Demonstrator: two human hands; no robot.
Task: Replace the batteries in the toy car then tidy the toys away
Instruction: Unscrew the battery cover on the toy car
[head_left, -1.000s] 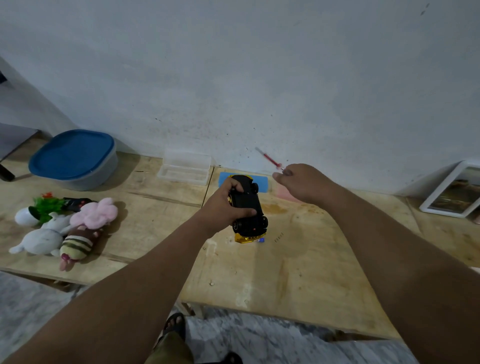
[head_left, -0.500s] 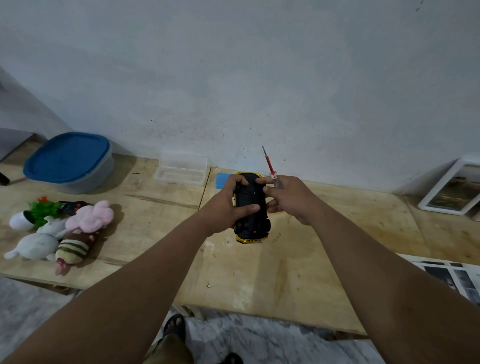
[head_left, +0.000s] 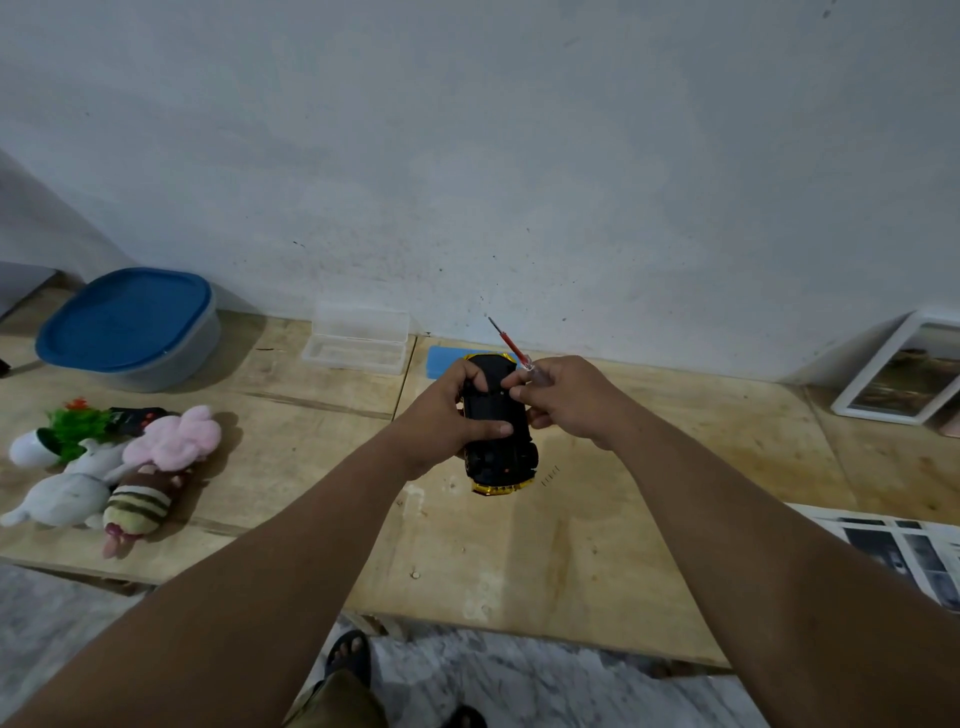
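The left hand (head_left: 447, 415) grips the car (head_left: 498, 421) belly-up above the table (head_left: 571, 545), exposing its underside, while the right hand (head_left: 566, 400) pinches a screwdriver (head_left: 511, 345), tip raised, probably to reach the battery cover.

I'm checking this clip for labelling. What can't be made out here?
Head view only:
- Battery cover and screws on the toy car: too small, partly under the left hand.
- Screwdriver handle: inside the right hand.
- Framed picture: cut off by the right edge.
- Blue container contents: hidden by its lid.
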